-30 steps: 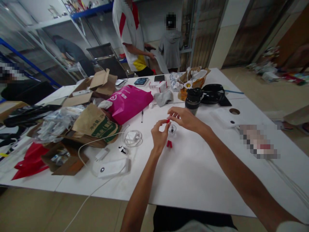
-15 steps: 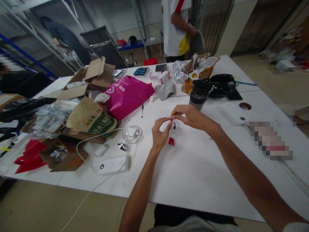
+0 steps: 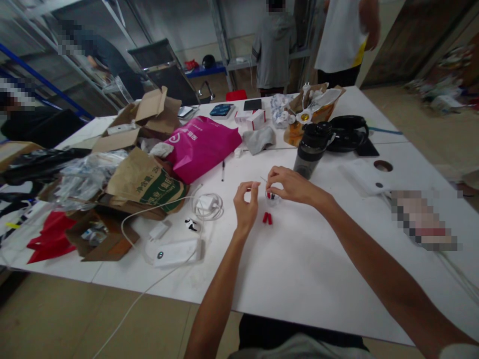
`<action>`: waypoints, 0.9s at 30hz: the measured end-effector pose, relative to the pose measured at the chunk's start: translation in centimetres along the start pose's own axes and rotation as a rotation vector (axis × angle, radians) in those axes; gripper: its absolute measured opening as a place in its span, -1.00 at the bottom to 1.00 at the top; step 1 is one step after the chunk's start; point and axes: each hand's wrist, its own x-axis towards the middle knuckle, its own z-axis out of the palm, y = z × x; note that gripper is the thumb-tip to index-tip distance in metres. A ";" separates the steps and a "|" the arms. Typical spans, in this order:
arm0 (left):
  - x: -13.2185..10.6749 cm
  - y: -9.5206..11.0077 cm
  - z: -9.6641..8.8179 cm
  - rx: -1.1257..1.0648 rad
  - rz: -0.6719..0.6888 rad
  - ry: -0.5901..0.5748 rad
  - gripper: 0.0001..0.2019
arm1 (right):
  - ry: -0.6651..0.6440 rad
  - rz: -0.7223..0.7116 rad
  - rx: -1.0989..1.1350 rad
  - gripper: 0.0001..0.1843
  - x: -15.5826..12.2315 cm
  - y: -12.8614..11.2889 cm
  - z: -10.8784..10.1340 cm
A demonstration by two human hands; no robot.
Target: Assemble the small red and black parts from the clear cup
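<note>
My left hand (image 3: 245,207) is raised over the white table, thumb and forefinger tips pressed together. Anything between them is too small to see. Just to its right, my right hand (image 3: 288,185) pinches a thin, pale wire-like piece (image 3: 263,179) that sticks out toward the left hand. Under the right fingertips is a small clear container (image 3: 273,200) with dark and red bits at it; whether the red bit lies inside or is in the fingers I cannot tell. Two small red cylinders (image 3: 267,218) lie side by side on the table, nearer to me.
A dark bottle (image 3: 310,152) stands beyond my right hand. Leftward are a coiled white cable with charger (image 3: 206,203), a white power bank (image 3: 177,253), a magenta bag (image 3: 204,144) and cardboard boxes (image 3: 103,244). A tape roll (image 3: 383,166) lies right. Other people stand behind the table.
My hands, earlier together at a small red piece, have come apart. The right hand has lowered slightly over the clear container. Behind the table, one person moved right and another is now visible.
</note>
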 end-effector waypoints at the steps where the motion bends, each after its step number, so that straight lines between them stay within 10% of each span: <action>1: 0.0 0.0 0.0 0.001 0.001 -0.003 -0.67 | -0.011 0.000 -0.003 -0.88 0.1 0.1 0.3; 27: 0.0 0.1 -0.1 -0.003 -0.013 -0.034 -0.66 | -0.057 0.045 -0.006 -0.91 -0.2 0.7 -0.3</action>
